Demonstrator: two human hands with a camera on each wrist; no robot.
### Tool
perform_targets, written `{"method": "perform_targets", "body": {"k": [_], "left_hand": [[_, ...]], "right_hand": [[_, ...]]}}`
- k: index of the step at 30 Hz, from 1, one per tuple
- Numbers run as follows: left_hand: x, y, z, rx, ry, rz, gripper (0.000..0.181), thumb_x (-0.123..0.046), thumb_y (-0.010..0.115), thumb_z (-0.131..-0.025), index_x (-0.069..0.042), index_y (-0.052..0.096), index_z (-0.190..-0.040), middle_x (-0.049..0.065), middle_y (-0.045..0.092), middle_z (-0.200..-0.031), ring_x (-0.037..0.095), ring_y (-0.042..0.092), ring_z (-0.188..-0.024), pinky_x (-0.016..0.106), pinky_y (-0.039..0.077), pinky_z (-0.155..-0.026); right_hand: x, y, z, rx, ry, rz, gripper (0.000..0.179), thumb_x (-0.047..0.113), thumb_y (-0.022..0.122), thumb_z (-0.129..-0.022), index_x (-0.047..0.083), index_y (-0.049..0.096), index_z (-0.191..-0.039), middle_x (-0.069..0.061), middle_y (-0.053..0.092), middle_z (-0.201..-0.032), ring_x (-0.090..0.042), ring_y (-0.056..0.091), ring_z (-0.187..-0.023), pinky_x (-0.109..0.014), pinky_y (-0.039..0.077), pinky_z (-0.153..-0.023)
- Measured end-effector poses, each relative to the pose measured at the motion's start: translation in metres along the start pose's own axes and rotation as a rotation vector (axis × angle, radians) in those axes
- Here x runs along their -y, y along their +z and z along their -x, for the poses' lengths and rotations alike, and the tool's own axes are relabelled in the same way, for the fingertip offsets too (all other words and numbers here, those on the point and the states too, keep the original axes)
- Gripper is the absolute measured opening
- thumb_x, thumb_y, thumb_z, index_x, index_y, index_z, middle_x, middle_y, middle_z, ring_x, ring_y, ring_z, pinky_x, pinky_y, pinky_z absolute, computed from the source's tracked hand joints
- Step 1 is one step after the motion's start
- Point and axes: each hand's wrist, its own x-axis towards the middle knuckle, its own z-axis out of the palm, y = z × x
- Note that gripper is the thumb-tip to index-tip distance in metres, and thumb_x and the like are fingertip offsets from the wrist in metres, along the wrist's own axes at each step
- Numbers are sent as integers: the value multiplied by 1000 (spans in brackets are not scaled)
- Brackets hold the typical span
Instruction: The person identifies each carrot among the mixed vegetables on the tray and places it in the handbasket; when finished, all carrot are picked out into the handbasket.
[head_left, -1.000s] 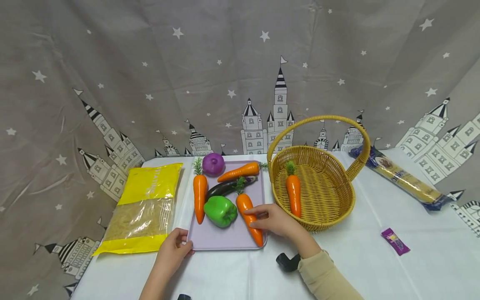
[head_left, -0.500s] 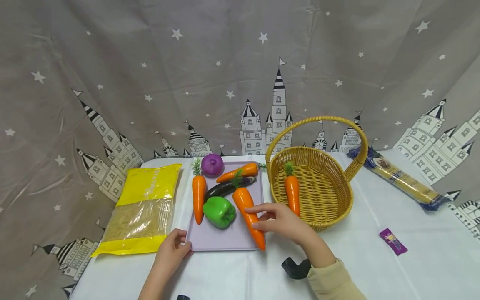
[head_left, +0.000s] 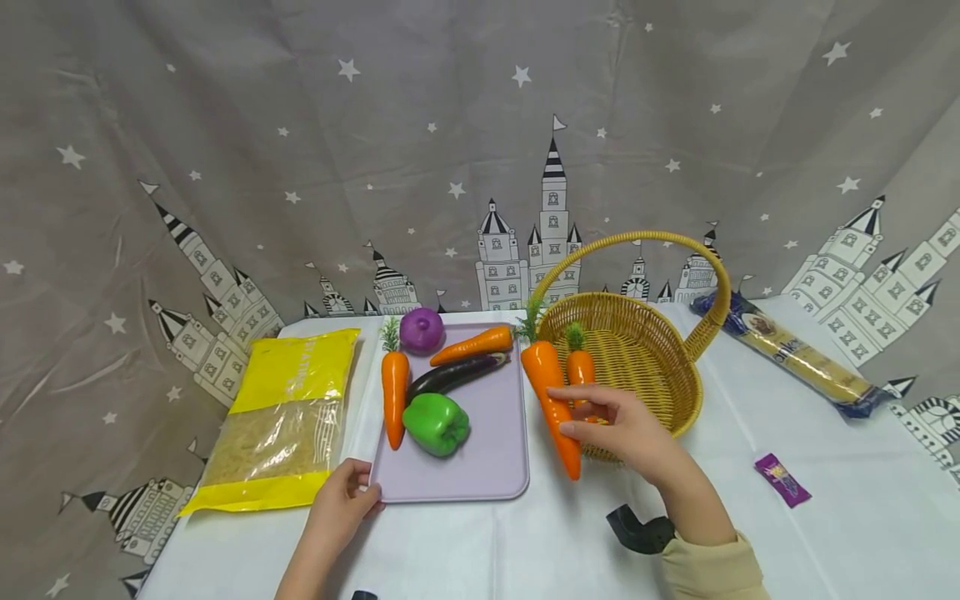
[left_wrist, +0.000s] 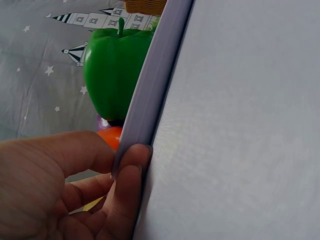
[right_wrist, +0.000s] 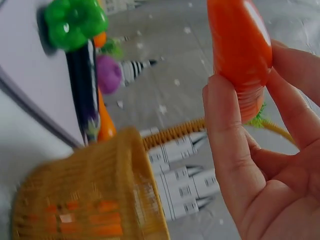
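My right hand [head_left: 626, 429] pinches an orange carrot [head_left: 546, 375] between thumb and fingers, raised in front of the left rim of the wicker basket [head_left: 645, 367]. Inside that basket lies another carrot [head_left: 581, 367], partly hidden by the hand. My left hand [head_left: 343, 504] pinches the near left corner of the lilac tray [head_left: 487, 467]; the left wrist view shows the tray edge [left_wrist: 150, 85] between thumb and fingers. On the tray are a green bell pepper [head_left: 437, 423], an eggplant [head_left: 457, 375], a purple onion [head_left: 422, 331] and two carrots, one at the left [head_left: 395, 400].
A yellow pasta bag [head_left: 277, 421] lies left of the tray. Right of the basket are a long spaghetti pack [head_left: 791, 354] and a small purple packet [head_left: 783, 479]. The basket's tall arched handle [head_left: 637, 237] rises over it. A patterned curtain [head_left: 375, 125] hangs behind.
My right hand has lifted the carrot off the tray and carried it right, to the front of the basket. The left hand has stayed at the tray's corner.
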Motion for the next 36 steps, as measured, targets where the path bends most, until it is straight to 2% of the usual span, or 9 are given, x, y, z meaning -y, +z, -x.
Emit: {"method": "perform_targets", "body": {"k": [4, 10, 17, 21, 24, 29, 32, 36], "left_hand": [[0, -1, 0, -1, -9, -5, 31, -4, 62, -87, 7, 53, -114, 13, 59, -92, 16, 62, -68, 29, 58, -64], [-1, -2, 1, 0, -5, 4, 31, -4, 62, -87, 7, 53, -114, 13, 59, -92, 16, 62, -67, 29, 58, -64], [0, -2, 2, -4, 22, 15, 30, -2, 61, -86, 8, 53, -113, 13, 59, -92, 17, 62, -67, 28, 58, -62], [0, 0, 1, 0, 17, 14, 30, -3, 61, -86, 8, 53, -113, 13, 59, -92, 16, 62, -68, 27, 58, -62], [1, 0, 1, 0, 11, 11, 30, -3, 61, -86, 8, 53, -113, 13, 59, -92, 16, 62, -67, 28, 58, -62], [1, 1, 0, -4, 20, 9, 30, -3, 62, -86, 8, 53, -113, 13, 59, -91, 17, 62, -67, 27, 58, -62], [1, 1, 0, -4, 24, 10, 30, -3, 62, -86, 8, 53, -113, 13, 59, -92, 16, 62, -67, 27, 58, -62], [1, 1, 0, -4, 20, 9, 30, -3, 62, -86, 8, 53, -113, 13, 59, -91, 16, 62, -67, 27, 58, -62]], "right_hand": [[-1, -16, 8, -47, 28, 8, 41, 19, 73, -85, 10, 65, -125, -15, 54, -130, -30, 58, -105, -33, 56, -80], [-7, -40, 14, -121, 38, -7, 44, 16, 69, -89, 5, 60, -130, -19, 55, -129, -31, 59, -106, -28, 55, -82], [-23, -60, 1, -199, 142, 131, 49, 28, 68, -89, 10, 58, -134, -16, 55, -130, -29, 59, -102, -29, 55, -81], [-35, -63, -9, -211, 172, 174, 48, 26, 68, -90, 9, 58, -133, -18, 54, -131, -31, 58, -101, -30, 55, -79], [-43, -62, -16, -195, 163, 214, 45, 21, 67, -90, 6, 58, -132, -20, 52, -134, -35, 59, -104, -34, 56, -79], [-51, -56, -27, -165, 168, 391, 40, 17, 67, -90, 6, 62, -128, -23, 52, -133, -38, 58, -109, -43, 55, -83], [-54, -53, -32, -154, 184, 493, 39, 17, 68, -88, 7, 64, -125, -23, 55, -130, -39, 55, -112, -49, 50, -89], [-56, -50, -36, -139, 192, 545, 37, 14, 67, -88, 6, 65, -124, -23, 57, -127, -40, 52, -116, -55, 44, -96]]}}
